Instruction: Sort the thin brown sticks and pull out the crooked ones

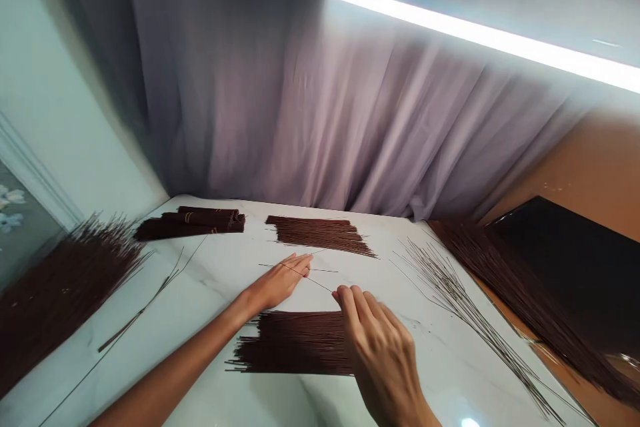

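My right hand pinches the end of a thin dark brown stick, which slants up and left across the back of my left hand. The left hand is low over the white table, its fingers together around another thin stick that pokes out past the fingertips. One more stick runs level beside and behind that hand. Just below, a flat layer of brown sticks lies side by side, its right end hidden by my right hand. A second layer of sticks rests farther back.
Banded brown bundles lie at the back left. A large pile of sticks fills the left edge, with a few loose sticks beside it. Thin sticks fan out on the right, near a long dark bundle. A curtain hangs behind.
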Demonstrator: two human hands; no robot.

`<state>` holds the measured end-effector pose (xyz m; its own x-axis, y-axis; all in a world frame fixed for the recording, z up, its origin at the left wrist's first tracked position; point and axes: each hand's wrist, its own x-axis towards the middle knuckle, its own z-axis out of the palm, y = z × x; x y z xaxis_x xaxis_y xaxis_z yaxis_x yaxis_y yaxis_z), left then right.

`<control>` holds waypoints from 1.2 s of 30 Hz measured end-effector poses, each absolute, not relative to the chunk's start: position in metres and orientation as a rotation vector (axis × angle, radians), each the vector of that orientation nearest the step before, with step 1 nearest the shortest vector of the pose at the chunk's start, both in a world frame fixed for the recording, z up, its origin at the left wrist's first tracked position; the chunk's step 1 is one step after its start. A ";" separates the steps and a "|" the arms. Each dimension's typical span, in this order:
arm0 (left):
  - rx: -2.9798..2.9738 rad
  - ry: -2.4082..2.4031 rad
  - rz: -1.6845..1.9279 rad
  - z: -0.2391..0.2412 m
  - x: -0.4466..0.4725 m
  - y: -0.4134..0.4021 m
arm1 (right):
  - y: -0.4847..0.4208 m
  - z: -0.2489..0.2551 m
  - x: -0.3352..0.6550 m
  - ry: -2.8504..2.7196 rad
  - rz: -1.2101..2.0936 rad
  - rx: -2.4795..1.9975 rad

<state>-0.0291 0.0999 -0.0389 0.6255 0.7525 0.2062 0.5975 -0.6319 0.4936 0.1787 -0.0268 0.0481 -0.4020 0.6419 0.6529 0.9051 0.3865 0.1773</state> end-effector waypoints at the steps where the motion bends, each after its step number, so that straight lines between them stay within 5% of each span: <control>1: 2.477 1.080 0.563 -0.041 -0.028 0.100 | -0.028 0.050 0.176 -2.157 -0.745 -1.314; 14: 2.545 1.027 0.598 -0.042 -0.028 0.098 | -0.049 0.133 0.192 -2.126 -0.876 -1.351; 23: 2.536 1.001 0.625 -0.025 -0.027 0.089 | -0.011 0.050 0.268 -1.791 -0.961 -1.588; 31: 2.466 0.958 0.583 -0.014 -0.032 0.081 | 0.036 -0.008 0.271 -1.888 0.047 -1.566; 36: 2.409 1.108 0.671 -0.003 -0.042 0.079 | 0.100 -0.023 0.257 -2.068 0.259 -1.316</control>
<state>-0.0421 0.0786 -0.0032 0.5699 0.7814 0.2543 0.5872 -0.6038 0.5391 0.2574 0.0996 -0.0228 -0.2722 0.8630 0.4257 0.7310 0.4731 -0.4917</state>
